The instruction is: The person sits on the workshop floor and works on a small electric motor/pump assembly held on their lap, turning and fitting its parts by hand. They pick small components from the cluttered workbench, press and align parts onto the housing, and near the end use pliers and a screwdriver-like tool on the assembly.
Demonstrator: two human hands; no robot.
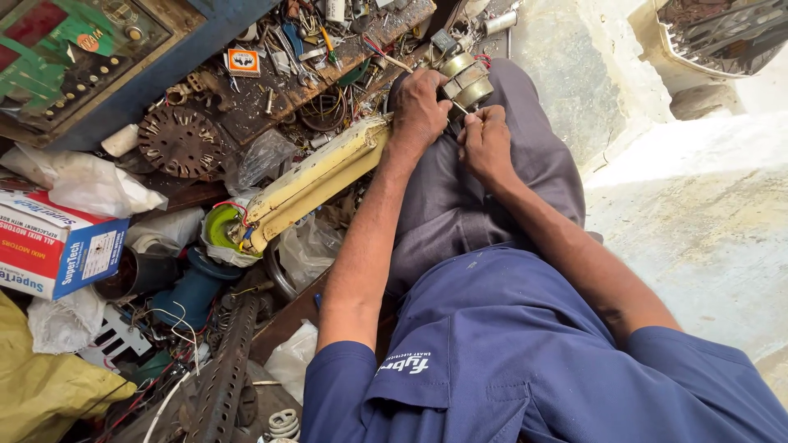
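I sit with a small round metal motor resting on my knee. My left hand is closed around its near side, holding it steady. My right hand pinches a thin tool whose tip touches the motor's body. A long cream-yellow housing lies just left of my left wrist, with a green round part and red wires at its lower end.
A cluttered bench with tools, coils, a brown toothed disc and plastic bags fills the left. A red, white and blue cardboard box lies at far left. Bare concrete floor spreads right. A perforated metal bar lies below.
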